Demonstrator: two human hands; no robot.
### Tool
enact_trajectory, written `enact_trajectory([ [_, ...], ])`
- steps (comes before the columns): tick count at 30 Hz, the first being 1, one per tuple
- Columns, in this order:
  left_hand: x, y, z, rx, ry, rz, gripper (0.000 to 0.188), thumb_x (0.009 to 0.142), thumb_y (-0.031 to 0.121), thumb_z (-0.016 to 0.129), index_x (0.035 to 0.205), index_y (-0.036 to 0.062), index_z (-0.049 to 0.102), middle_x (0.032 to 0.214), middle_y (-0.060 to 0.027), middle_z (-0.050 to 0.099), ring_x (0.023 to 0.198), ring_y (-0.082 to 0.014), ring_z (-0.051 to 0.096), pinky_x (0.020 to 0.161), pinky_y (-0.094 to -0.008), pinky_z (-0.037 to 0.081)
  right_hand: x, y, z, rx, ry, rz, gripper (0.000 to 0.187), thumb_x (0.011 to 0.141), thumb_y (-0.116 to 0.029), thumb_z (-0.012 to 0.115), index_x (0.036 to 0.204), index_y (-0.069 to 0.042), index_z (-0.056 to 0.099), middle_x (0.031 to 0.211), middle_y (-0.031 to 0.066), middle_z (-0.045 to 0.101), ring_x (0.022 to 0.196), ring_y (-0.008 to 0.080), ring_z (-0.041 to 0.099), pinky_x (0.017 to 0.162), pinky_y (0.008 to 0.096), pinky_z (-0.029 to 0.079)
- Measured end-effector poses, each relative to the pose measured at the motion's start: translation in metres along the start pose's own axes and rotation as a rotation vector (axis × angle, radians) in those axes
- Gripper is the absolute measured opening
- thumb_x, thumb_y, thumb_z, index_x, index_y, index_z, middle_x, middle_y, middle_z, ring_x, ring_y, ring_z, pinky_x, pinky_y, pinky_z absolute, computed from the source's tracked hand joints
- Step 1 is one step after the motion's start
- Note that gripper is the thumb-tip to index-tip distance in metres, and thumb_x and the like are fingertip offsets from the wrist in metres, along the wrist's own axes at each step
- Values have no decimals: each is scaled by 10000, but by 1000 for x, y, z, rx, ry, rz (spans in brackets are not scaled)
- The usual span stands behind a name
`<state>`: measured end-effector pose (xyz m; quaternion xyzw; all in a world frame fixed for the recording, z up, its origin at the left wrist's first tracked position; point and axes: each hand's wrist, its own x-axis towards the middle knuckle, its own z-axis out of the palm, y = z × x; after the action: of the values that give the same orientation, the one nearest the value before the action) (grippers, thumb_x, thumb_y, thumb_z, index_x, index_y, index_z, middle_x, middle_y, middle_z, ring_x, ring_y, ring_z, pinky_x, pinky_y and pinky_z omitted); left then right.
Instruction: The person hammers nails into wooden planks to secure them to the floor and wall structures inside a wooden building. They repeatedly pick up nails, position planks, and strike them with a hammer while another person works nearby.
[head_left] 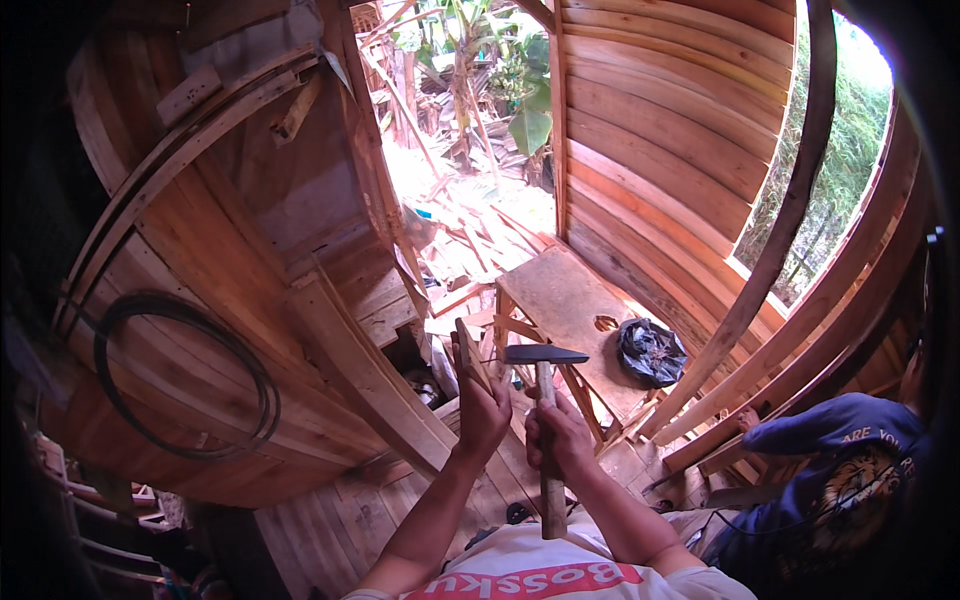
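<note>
Head view, A: Right hand [562,435] wrapped round the handle of a hammer [545,356], head uppermost. Other side?

B: Left hand [484,412] just beside it, against a wooden piece [472,360]. Fingers look extended; can't tell how firmly they grip.

A: Step?

B: Lining up for nailing, I judge. Thin dark sliver [492,360] between wood and hammer head, perhaps a nail; too small to be sure.

A: Next move?

B: Would call for steady wood, left fingertips clear, short square taps.
</note>
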<state>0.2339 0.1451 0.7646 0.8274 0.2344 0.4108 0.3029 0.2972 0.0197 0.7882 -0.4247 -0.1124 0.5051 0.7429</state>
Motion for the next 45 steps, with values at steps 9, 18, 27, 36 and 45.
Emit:
enact_trajectory([
  [9, -2, -14, 0, 24, 46, 18, 683, 797, -31, 420, 1338, -127, 15, 1392, -337, 69, 1322, -442, 87, 1087, -439, 108, -1, 3, 7, 69, 18, -13, 303, 922, -238, 423, 1150, -40, 402, 653, 42, 457, 388, 146, 452, 360, 261, 385],
  [18, 0, -15, -1, 78, 26, 3, 679, 796, -36, 402, 1344, -116, 11, 1400, -319, 70, 1324, -436, 89, 1089, -440, 108, -3, 4, 10, 31, 20, 1, 265, 919, -249, 428, 1112, -71, 401, 651, 45, 450, 386, 149, 446, 353, 264, 384],
  [27, 2, -12, 4, 4, 49, 24, 659, 842, -14, 408, 1352, -103, 1, 1427, -268, 87, 1332, -410, 95, 1091, -424, 95, -1, 6, 17, 72, 119, -80, 249, 923, -256, 410, 1094, -78, 372, 658, 56, 442, 394, 160, 456, 351, 280, 391],
  [36, -1, -12, 0, 49, 107, 48, 680, 831, -24, 417, 1358, -94, -9, 1413, -291, 80, 1327, -423, 93, 1086, -433, 122, -1, -2, 17, -23, -2, 113, 249, 924, -249, 406, 1092, -65, 401, 644, 44, 452, 393, 163, 461, 361, 280, 397],
  [45, 8, -1, -9, 107, 70, 113, 735, 741, -79, 388, 1349, -110, -24, 1424, -277, 63, 1334, -406, 83, 1092, -416, 128, 2, 10, 20, 68, 130, -41, 219, 916, -256, 435, 1045, -80, 404, 635, 48, 460, 384, 168, 467, 346, 278, 399],
])
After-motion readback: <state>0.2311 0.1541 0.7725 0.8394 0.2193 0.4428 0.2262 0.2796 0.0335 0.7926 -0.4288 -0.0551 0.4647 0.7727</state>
